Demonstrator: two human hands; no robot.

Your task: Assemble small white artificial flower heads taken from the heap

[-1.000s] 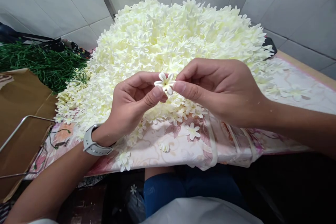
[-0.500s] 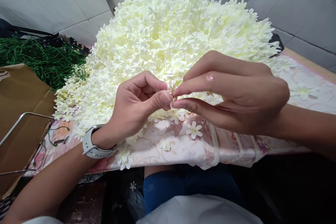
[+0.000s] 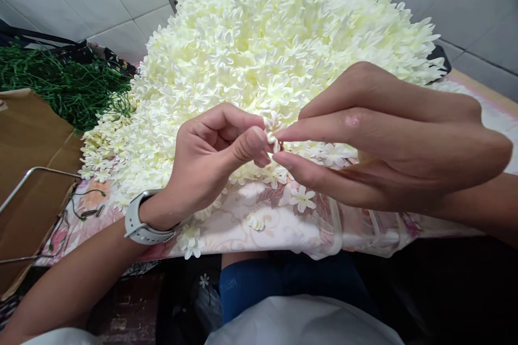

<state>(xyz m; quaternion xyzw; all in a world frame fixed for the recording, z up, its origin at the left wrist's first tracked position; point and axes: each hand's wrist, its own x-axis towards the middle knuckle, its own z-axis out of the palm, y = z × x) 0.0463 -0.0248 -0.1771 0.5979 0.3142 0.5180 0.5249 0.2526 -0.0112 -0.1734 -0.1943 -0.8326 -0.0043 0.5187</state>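
Note:
My left hand (image 3: pixel 212 153), with a grey watch on its wrist, pinches a small cream artificial flower (image 3: pixel 272 129) between thumb and forefinger. My right hand (image 3: pixel 388 137) meets it from the right, thumb and forefinger closed on the same flower. Most of the flower is hidden by the fingertips. Both hands hover above the front of a big heap of the same cream flowers (image 3: pixel 275 48), which lies on a table with a pink floral cloth (image 3: pixel 283 226).
A tangle of green wire stems (image 3: pixel 60 83) lies at the left behind a brown cardboard sheet (image 3: pixel 28 140) and a metal wire frame (image 3: pixel 24 188). Loose flowers dot the cloth near its front edge. White tiled walls stand behind. My blue-clad knees are under the table.
The flower stood open and plainly visible between my fingertips a second ago; now both hands have closed round it and moved nearer the camera, the right hand's fingers stretched over it.

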